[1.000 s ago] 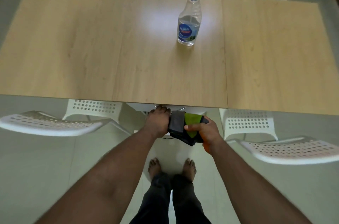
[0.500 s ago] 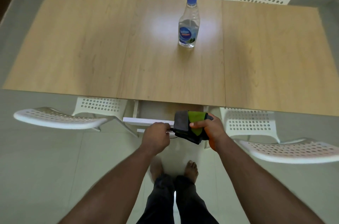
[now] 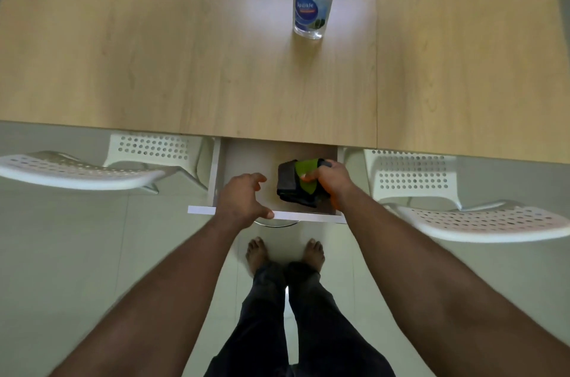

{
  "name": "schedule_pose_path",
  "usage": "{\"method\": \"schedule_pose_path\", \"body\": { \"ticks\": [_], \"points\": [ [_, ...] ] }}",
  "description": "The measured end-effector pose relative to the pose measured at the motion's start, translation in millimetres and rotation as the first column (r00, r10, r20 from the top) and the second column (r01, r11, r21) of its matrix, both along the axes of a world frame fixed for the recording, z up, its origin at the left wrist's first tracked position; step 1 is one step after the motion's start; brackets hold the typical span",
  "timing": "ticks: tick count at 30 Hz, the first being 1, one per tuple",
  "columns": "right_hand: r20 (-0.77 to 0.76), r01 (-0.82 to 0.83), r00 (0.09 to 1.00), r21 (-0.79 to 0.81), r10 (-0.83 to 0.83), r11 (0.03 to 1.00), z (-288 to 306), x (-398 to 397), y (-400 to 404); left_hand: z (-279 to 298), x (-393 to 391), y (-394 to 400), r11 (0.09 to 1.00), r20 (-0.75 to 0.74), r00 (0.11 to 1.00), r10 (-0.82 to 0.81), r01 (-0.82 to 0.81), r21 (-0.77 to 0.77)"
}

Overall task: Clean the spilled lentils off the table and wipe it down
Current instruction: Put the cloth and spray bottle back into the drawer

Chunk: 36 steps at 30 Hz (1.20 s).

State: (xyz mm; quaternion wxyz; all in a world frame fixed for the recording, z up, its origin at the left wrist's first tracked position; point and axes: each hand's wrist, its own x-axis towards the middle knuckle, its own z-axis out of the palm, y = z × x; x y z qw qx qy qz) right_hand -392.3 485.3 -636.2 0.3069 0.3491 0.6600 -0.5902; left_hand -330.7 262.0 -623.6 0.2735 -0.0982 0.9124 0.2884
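Observation:
A white drawer [image 3: 216, 173] under the near edge of the wooden table [image 3: 154, 52] stands pulled out. My right hand [image 3: 331, 184] grips a folded grey and green cloth [image 3: 291, 184] low inside the drawer's right half. My left hand [image 3: 243, 199] hovers over the drawer's front panel with fingers spread and relaxed, holding nothing. A clear spray bottle [image 3: 313, 3] with a blue label stands upright on the table's middle; its top is cut off by the frame. No lentils show on the tabletop.
White perforated chairs stand tucked in on the near left [image 3: 92, 170] and near right [image 3: 462, 216]. My bare feet [image 3: 285, 253] stand on the pale tiled floor just below the drawer.
The drawer has been pulled further out. My left hand has let go of its front and opened. My right hand has carried the cloth down into the drawer.

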Motion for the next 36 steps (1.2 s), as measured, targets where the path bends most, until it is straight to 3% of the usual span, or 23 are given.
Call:
{"method": "schedule_pose_path", "body": {
  "ticks": [6,8,11,13,15,16,19,21,22,24,28,36],
  "points": [
    [0.113,-0.197,0.976,0.077,0.188,0.977,-24.1,5.1,-10.7,0.0,-1.2,-2.0,0.999,0.028,0.999,-0.042,0.043,-0.028],
    [0.105,-0.350,0.936,0.205,0.335,0.914,-25.0,7.8,-12.6,2.3,-0.7,-1.8,0.998,0.030,0.998,-0.047,0.048,-0.030],
    [0.062,-0.536,0.791,0.551,0.609,0.640,-18.1,15.1,-19.4,3.7,-0.4,-1.1,0.998,0.021,0.999,-0.043,0.044,-0.041],
    [0.100,-0.546,0.650,0.751,0.754,0.371,-13.2,25.7,-27.0,4.0,1.0,-0.9,0.998,0.018,0.999,-0.045,0.046,-0.053],
    [0.190,-0.500,0.485,0.861,0.854,0.093,-9.9,28.8,-32.8,3.6,1.3,-1.1,0.998,0.019,0.999,-0.039,0.040,-0.052],
    [0.217,-0.489,0.422,0.872,0.880,0.020,-9.1,26.3,-34.6,3.7,0.9,-1.4,0.998,0.022,0.999,-0.039,0.040,-0.050],
    [0.159,-0.613,0.239,0.790,0.958,0.022,-14.8,14.3,-35.0,3.7,-0.2,-2.7,0.998,0.024,0.999,-0.046,0.047,-0.045],
    [0.167,-0.667,0.120,0.744,0.979,-0.045,-19.8,12.2,-34.6,3.9,1.5,-2.9,0.997,0.019,0.998,-0.052,0.053,-0.055],
    [0.193,-0.665,0.102,0.743,0.976,-0.077,-22.3,13.1,-34.2,3.9,2.8,-2.9,0.997,0.015,0.999,-0.047,0.048,-0.059],
    [0.236,-0.642,0.150,0.762,0.960,-0.087,-26.6,16.5,-32.3,3.4,5.8,-3.3,0.997,0.004,0.999,-0.034,0.035,-0.067],
    [0.219,-0.624,0.267,0.781,0.938,-0.005,-28.8,26.4,-27.5,2.8,8.1,-5.5,0.997,0.001,0.999,-0.042,0.042,-0.071],
    [0.220,-0.670,0.260,0.742,0.940,0.011,-19.6,32.2,-30.0,7.1,14.3,-5.6,0.990,-0.023,0.995,-0.101,0.098,-0.104]
  ]
}}
